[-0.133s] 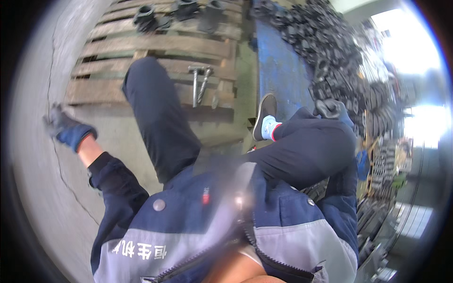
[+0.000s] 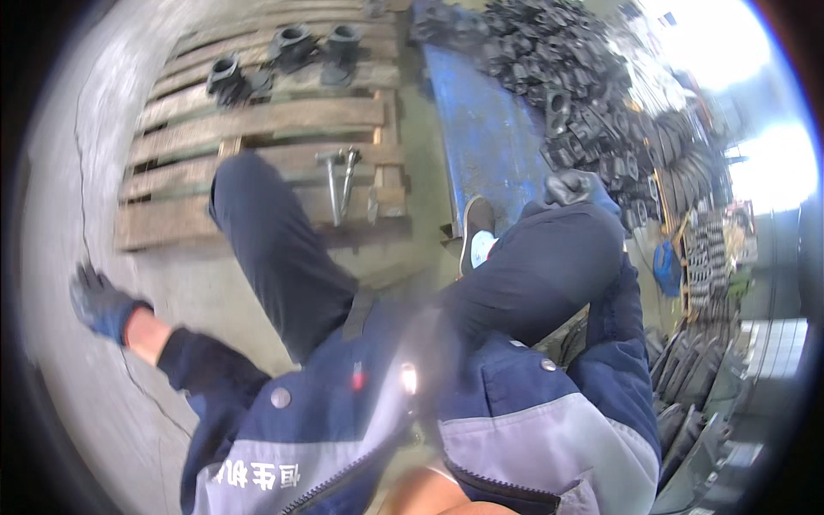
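My left hand [image 2: 101, 300], in a grey and blue work glove, is held out at the left over the bare concrete, fingers apart and holding nothing. On the right, my gloved right hand [image 2: 577, 187] rests by my bent right knee [image 2: 571, 245], its fingers curled into a loose fist with nothing visible in it. Two metal tools lie side by side on the front of a wooden pallet [image 2: 257, 116]: a T-shaped hammer [image 2: 333, 189] and a second metal bar tool [image 2: 348, 182]. Neither hand touches them.
Dark cast metal fittings [image 2: 293, 50] stand on the pallet's far part. Right of it lies a blue plate [image 2: 481, 120] with a big heap of dark castings [image 2: 558, 69]. Stacked dark parts [image 2: 695, 369] stand at the right. My left knee [image 2: 249, 189] overlaps the pallet's near edge.
My view has tilted, so the pallet, tools and fittings sit lower and farther left. My left hand appears lower; my right hand stays by the knee.
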### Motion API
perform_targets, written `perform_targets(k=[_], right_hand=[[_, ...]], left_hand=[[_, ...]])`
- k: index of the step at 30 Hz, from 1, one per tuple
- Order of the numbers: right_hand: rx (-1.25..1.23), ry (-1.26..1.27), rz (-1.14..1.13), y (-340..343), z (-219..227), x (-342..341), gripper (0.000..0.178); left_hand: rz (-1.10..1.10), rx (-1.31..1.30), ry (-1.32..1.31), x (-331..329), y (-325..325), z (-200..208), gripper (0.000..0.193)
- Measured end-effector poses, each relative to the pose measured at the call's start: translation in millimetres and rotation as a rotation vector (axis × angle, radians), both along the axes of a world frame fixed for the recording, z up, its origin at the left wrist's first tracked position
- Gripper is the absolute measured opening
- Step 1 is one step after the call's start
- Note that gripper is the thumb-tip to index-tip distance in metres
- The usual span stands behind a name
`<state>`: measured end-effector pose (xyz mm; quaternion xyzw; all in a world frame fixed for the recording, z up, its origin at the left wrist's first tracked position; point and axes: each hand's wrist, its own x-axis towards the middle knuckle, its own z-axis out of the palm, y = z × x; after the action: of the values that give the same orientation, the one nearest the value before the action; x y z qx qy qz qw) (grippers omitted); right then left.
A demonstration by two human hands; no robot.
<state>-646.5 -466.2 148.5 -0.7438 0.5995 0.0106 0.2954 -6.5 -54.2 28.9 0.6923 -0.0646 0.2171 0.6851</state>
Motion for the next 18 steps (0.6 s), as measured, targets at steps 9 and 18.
perform_targets(k=[9,18], right_hand=[[-0.618,-0.36,0.536,-69.8,-97.6,34.9,0.041],[-0.061,0.085,0.47,-145.7,-115.3,69.5,0.035]], left_hand=[[-0.496,0.475,-0.516,-207.6,-220.0,44.8,0.036],[-1.455,1.184,-0.13,-342.0,-272.0,-201.5,0.03]])
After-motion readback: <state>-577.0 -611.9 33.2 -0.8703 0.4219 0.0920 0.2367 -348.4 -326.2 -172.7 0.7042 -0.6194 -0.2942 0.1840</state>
